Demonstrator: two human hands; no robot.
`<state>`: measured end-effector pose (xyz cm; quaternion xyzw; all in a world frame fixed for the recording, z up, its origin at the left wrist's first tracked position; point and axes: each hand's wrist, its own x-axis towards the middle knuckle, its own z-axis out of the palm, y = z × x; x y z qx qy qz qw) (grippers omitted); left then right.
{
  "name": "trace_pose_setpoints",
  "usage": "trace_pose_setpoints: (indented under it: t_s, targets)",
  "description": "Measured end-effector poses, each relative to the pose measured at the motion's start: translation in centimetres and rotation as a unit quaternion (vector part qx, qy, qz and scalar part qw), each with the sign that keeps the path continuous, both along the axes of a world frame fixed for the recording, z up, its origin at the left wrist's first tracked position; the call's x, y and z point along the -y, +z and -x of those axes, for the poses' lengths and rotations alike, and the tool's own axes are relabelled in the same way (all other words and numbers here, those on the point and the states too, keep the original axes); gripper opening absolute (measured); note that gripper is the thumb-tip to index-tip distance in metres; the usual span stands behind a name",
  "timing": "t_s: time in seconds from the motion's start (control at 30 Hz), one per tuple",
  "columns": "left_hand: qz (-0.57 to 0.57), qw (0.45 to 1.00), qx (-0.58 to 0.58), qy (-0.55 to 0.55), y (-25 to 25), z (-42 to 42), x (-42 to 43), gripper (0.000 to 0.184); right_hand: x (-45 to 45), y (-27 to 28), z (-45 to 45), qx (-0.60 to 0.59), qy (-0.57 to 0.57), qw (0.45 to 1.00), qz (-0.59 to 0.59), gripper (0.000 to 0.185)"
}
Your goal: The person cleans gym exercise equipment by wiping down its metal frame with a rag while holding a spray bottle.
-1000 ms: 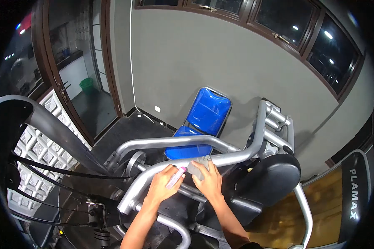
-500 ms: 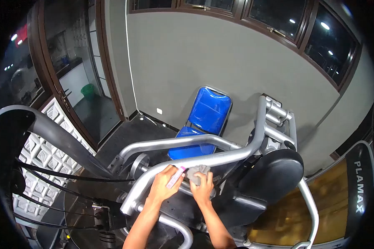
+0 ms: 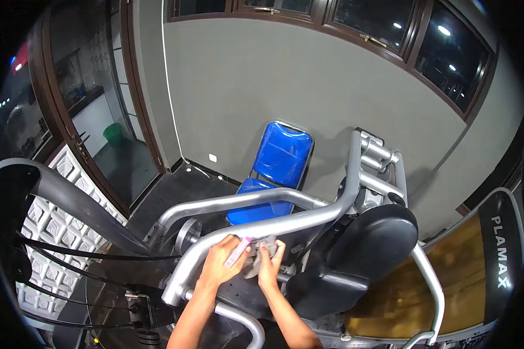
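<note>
My left hand [image 3: 220,262] is closed around a small pale bottle with a pink cap [image 3: 237,252], held at a slant beside the silver bar [image 3: 262,227] of the gym machine. Just to its right, my right hand [image 3: 269,264] grips a crumpled grey cloth [image 3: 266,250], which hangs partly below the fingers. Both hands are close together, below the bar. Whether the cloth touches the bottle is hard to tell.
A black padded seat [image 3: 358,262] stands right of my hands. Behind the bars is a blue chair [image 3: 283,152] by the grey wall. Black cables [image 3: 99,255] run at the left, and a PLAMAX panel [image 3: 498,250] is at the right.
The cloth and my right hand have come down off the silver bar and moved closer to my left hand. My left hand still holds the bottle. The view has shifted slightly.
</note>
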<state>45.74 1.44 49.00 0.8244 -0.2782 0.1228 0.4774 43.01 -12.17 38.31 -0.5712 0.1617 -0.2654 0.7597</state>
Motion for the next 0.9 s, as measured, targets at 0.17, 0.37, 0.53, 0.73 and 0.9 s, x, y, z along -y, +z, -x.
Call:
trace_pose_setpoints:
  t_s: [0.17,0.37,0.53,0.73,0.9]
  targets:
    - [-0.012,1.000,-0.013,-0.003,0.6,0.1,0.0,0.014,3.7,3.8,-0.9,0.006,-0.155,0.984,-0.089,0.034]
    - [-0.008,1.000,-0.022,-0.007,0.3,0.2,0.0,0.015,1.6,2.0,-1.2,-0.036,-0.119,0.992,0.019,0.030]
    - [0.005,1.000,-0.004,-0.016,0.2,0.1,-0.1,0.015,2.6,4.2,0.1,-0.045,-0.074,0.985,0.151,0.029]
    - [0.009,1.000,-0.003,-0.029,0.1,0.2,-0.1,0.015,7.1,6.6,-1.0,-0.004,-0.268,0.927,0.262,0.026]
    - [-0.014,0.999,-0.023,-0.023,0.4,0.1,-0.4,0.014,6.1,7.8,0.8,0.009,-0.058,0.902,0.427,0.043]
